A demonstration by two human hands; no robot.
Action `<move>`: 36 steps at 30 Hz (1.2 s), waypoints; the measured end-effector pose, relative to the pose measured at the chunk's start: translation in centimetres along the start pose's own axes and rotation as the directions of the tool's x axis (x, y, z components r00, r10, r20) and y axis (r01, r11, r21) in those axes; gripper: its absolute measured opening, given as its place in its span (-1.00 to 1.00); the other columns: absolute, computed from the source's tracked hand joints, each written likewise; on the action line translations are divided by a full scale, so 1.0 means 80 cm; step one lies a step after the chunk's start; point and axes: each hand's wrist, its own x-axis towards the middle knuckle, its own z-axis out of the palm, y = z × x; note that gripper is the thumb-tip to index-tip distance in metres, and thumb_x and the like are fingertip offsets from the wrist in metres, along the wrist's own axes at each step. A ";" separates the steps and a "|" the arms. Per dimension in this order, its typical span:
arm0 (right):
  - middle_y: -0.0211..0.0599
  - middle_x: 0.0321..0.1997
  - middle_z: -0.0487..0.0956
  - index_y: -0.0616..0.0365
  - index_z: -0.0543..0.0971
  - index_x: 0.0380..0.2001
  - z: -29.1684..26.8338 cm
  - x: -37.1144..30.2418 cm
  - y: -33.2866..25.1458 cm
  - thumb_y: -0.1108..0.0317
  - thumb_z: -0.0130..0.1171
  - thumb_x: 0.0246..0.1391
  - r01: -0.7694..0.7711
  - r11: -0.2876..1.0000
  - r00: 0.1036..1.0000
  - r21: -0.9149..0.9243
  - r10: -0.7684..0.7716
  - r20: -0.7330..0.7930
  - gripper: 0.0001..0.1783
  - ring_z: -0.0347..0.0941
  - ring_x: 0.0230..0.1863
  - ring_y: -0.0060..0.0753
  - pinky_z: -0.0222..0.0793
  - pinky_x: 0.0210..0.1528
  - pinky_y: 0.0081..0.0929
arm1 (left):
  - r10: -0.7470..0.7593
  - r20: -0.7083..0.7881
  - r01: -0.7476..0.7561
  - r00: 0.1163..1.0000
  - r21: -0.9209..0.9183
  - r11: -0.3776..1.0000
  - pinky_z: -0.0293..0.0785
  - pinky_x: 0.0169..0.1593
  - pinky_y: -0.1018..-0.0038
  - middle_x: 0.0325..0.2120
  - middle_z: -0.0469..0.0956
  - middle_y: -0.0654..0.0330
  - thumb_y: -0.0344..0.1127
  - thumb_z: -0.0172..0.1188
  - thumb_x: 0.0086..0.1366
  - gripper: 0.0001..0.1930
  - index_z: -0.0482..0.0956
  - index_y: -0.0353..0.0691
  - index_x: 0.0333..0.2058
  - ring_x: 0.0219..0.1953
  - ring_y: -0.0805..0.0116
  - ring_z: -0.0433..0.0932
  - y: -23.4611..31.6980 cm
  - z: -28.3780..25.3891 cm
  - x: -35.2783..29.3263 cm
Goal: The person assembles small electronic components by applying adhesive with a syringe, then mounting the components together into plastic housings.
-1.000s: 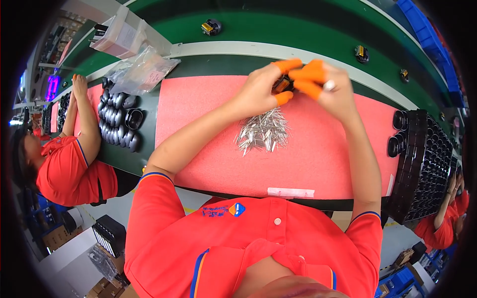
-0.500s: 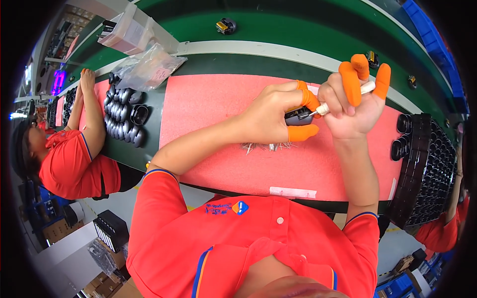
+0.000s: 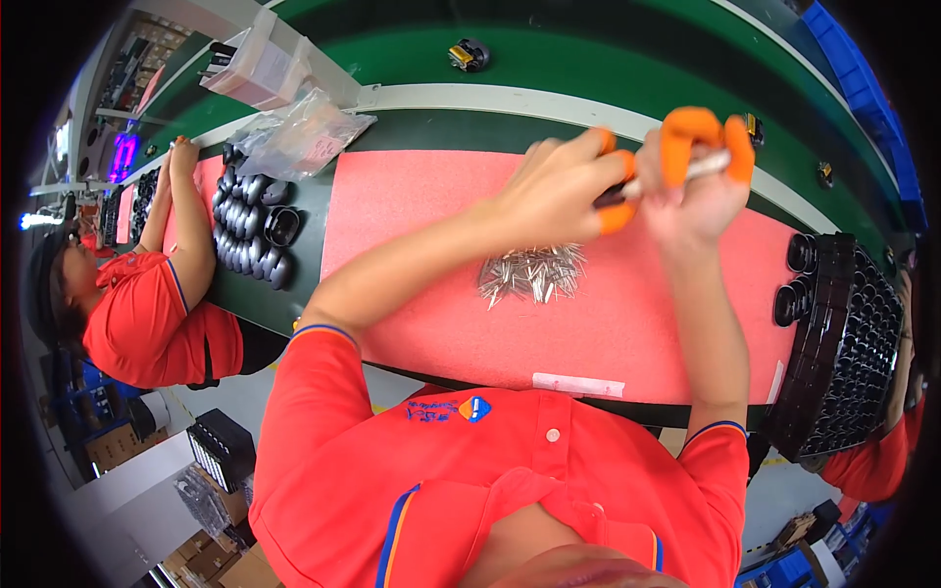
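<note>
My left hand (image 3: 561, 196) is closed around a small dark device part (image 3: 610, 196), with orange finger cots on its fingertips. Most of the part is hidden by the fingers and blurred. Close on its right, my right hand (image 3: 694, 196), also wearing orange finger cots, grips a white pen-shaped tool (image 3: 708, 165). The tool's tip end meets the part at my left fingertips; motion blur hides the exact contact. Below my left hand, a loose pile of thin silvery metal pins (image 3: 534, 274) lies on the pink foam mat (image 3: 431, 333).
Rows of dark rounded housings (image 3: 250, 230) stand left of the mat, beside a clear plastic bag (image 3: 309, 132) and a bin (image 3: 260, 64). Stacked black trays (image 3: 833, 343) sit at right. Beyond the rail, a green conveyor (image 3: 569, 59) carries small parts (image 3: 469, 56). A co-worker (image 3: 147, 314) works at left.
My left hand has lifted and turned with the part, uncovering more of the pin pile. The right hand's fingers have curled in around the tool. Parts on the conveyor have shifted slightly right.
</note>
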 end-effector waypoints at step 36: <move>-0.19 -0.37 0.62 0.18 0.66 -0.31 0.000 -0.025 0.035 0.52 0.21 -0.02 -0.032 -0.040 0.916 -0.999 0.398 -0.046 -0.84 0.55 -0.38 -0.32 0.43 -0.28 -0.43 | -0.320 -0.189 0.369 0.928 0.356 0.859 0.49 -0.14 0.38 -0.31 0.47 0.16 -0.28 0.47 -0.09 -0.62 0.55 -0.17 -0.27 -0.27 0.25 0.53 -0.180 -0.032 0.076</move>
